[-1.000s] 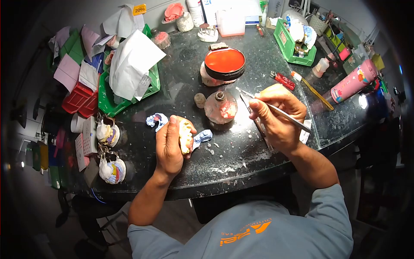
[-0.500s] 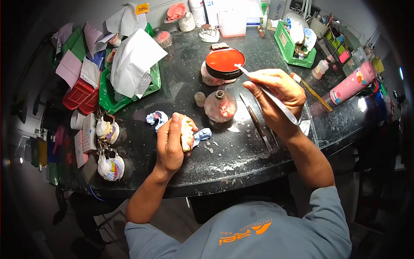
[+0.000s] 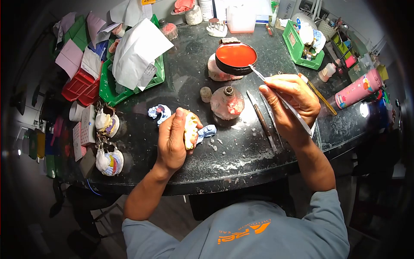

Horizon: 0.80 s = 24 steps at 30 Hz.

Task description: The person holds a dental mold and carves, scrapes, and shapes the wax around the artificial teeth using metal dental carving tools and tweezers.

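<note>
My left hand (image 3: 173,140) is wrapped round a pale yellow dental cast (image 3: 190,132), held low over the bench. Between the fingertips of my right hand (image 3: 295,103) is a slim metal tool (image 3: 293,110), its whitish tip at the near right rim of a round black pan of red wax (image 3: 236,55). That pan rests on a stained pale base (image 3: 217,72). Nearer to me stands a glass burner (image 3: 227,103) with a small stone-coloured cylinder (image 3: 206,93) beside it. Blue moulded pieces (image 3: 159,113) lie on both sides of my left hand.
A knife-like tool (image 3: 261,120) lies on the dark bench (image 3: 215,164). Two articulated casts (image 3: 109,160) stand at the left. Paper covers a green bin (image 3: 113,94) at the back left. Another green bin (image 3: 297,48) and a pink bottle (image 3: 358,88) are at the right.
My right hand first moved the tool from beside the burner up to the wax pan; its tip is now at the rim. The view has shifted slightly. My left hand keeps its hold.
</note>
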Tool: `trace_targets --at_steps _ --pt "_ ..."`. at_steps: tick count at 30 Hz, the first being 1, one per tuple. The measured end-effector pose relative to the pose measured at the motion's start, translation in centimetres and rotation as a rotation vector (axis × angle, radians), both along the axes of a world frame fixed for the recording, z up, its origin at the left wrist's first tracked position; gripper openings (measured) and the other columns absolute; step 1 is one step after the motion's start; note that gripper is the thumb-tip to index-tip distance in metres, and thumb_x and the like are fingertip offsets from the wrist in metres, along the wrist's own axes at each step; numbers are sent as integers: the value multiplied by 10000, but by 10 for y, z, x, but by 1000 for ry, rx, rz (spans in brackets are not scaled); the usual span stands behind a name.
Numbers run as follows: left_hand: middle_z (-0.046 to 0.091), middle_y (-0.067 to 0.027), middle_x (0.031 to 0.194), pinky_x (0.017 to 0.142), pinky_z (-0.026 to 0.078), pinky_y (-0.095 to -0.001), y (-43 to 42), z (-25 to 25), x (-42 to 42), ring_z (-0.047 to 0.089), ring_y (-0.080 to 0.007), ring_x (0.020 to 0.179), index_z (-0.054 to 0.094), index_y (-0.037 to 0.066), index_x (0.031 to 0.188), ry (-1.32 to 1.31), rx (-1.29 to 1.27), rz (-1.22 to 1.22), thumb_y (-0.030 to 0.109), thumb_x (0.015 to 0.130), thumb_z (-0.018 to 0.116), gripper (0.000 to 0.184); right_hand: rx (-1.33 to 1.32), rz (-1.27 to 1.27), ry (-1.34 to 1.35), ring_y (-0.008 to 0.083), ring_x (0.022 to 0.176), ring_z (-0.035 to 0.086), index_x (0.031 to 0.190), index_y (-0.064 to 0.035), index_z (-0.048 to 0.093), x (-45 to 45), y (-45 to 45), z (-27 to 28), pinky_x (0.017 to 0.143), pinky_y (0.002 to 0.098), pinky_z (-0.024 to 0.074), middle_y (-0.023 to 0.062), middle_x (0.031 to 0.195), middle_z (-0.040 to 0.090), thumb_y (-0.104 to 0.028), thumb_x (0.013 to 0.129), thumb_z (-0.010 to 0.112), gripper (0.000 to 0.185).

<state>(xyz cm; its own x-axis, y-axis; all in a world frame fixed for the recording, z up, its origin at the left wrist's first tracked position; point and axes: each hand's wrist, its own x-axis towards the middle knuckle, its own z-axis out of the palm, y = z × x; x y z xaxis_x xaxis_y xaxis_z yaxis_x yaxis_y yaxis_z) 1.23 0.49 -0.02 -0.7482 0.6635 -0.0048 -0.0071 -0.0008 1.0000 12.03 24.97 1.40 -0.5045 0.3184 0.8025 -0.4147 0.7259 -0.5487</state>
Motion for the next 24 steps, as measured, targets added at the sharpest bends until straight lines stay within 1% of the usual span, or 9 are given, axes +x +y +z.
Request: trace_targets --at_steps 4,7,9,11,13,15,19,20,24 --pt "516 17 575 418 342 -202 -2 1 0 441 -40 446 633 27 895 -47 59 -19 457 1139 315 588 -88 18 16 127 802 685 976 -28 743 3 -5 -2 653 236 527 90 923 731 34 844 819 165" --pt "515 19 585 422 344 -203 -2 1 2 437 -39 451 633 32 897 -86 59 -36 460 1138 316 585 -163 50 2 128 802 682 985 -29 728 7 -14 -5 645 237 519 84 915 727 42 835 820 190" --pt "523 15 602 435 349 -202 -2 -1 3 449 -40 470 638 28 908 -97 61 -52 463 1137 318 586 -82 79 -1 130 802 679 986 -22 714 9 -17 -10 644 238 511 82 909 723 59 820 820 212" --pt "529 10 607 437 349 -204 -2 -2 4 454 -43 475 639 24 914 -105 56 -72 471 1136 316 594 -154 166 -35 135 804 682 976 -15 710 11 -25 -10 645 239 510 94 909 724 68 816 816 210" --pt "532 3 612 436 355 -206 -3 -2 5 459 -47 478 638 20 926 -127 67 -99 473 1136 311 596 -219 265 -82 153 795 691 968 8 702 13 -34 -11 616 237 527 130 900 720 98 808 795 206" --pt "536 -3 618 436 364 -208 -2 -2 7 464 -51 482 635 18 940 -178 85 -137 471 1137 308 593 -165 357 -63 164 781 694 964 18 700 11 -39 -13 603 242 537 143 904 721 110 796 793 213" --pt "541 -13 632 439 391 -210 -1 -1 7 477 -64 488 621 10 979 -287 117 -198 468 1138 304 579 -147 394 -142 186 786 710 972 15 714 16 -51 -16 624 270 558 144 925 729 112 765 809 248" --pt "542 -15 635 440 399 -211 -2 -2 6 480 -67 489 616 7 989 -303 121 -203 469 1138 304 576 -122 405 -127 204 789 719 983 11 723 15 -52 -17 651 287 569 149 937 729 91 752 835 269" --pt "553 -28 656 462 437 -220 2 -1 10 512 -83 505 594 -4 1012 -313 137 -192 473 1138 301 574 -38 435 -117 245 790 731 981 8 726 13 -57 -14 670 312 581 160 938 727 39 741 879 287"
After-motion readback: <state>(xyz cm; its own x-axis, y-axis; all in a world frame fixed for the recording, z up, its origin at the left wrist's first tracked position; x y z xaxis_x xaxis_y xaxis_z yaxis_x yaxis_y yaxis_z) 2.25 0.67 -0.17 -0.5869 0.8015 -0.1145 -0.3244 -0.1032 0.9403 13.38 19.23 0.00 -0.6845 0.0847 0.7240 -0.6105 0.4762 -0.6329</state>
